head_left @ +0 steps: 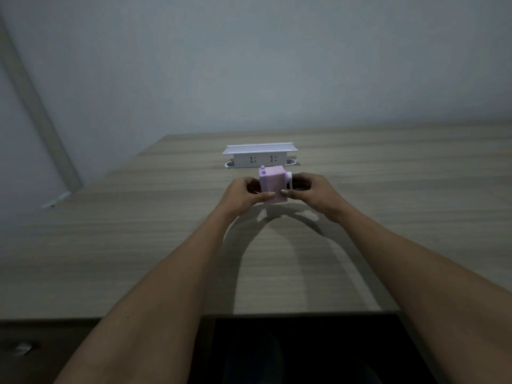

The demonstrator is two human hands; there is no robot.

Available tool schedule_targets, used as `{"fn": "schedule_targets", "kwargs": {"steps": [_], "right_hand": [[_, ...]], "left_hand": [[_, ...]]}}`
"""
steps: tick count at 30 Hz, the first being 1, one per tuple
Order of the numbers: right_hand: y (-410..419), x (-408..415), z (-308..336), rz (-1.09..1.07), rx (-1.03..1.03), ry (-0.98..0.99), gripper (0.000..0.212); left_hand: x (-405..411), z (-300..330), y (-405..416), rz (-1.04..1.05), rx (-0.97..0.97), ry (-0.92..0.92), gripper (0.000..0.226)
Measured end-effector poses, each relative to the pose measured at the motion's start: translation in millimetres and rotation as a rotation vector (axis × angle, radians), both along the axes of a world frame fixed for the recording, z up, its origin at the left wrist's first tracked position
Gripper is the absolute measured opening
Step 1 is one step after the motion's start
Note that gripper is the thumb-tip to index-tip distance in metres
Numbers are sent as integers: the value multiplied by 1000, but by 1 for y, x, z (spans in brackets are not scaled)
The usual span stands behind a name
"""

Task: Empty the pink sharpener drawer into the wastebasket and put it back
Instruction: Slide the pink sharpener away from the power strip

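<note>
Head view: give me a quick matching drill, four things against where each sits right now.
Things:
1. pink sharpener
2. left hand
3. right hand
4. white socket box

Places:
A. on the sharpener's crank side
B. standing on the desk behind the hands
C. held above the desk between both hands
D. on the side away from the crank

Pairs: 1-C, 2-D, 3-A, 4-B

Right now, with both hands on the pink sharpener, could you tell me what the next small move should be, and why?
Probably steady the pink sharpener with the right hand and slide the drawer out with the left hand: it looks closed, and no wastebasket is in view.
</note>
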State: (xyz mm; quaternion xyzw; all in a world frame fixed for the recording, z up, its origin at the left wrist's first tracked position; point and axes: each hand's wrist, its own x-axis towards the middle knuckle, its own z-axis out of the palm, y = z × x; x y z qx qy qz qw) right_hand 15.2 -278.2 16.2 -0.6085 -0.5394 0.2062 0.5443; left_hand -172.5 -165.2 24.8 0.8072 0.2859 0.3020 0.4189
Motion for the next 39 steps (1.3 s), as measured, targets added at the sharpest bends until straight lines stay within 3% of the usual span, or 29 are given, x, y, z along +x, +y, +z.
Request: {"fn": "schedule_targets", "kwargs": {"steps": [11, 18, 25, 31, 39], "right_hand": [[-28, -15, -14, 28, -19, -37, 44], [-31, -17, -25, 58, 8, 43, 44], [-34, -17, -29, 123, -17, 111, 42], [-28, -12, -35, 127, -30, 105, 39], [-24, -6, -38, 139, -55, 80, 39]], "left_hand": [[-23, -29, -32, 9, -56, 1, 45], [-25, -38, -32, 23, -60, -45, 47], [-27, -43, -25, -29, -90, -44, 64], [-30, -40, -20, -81, -110, 5, 48], [-30, -38, -14, -70, -122, 23, 52]]}}
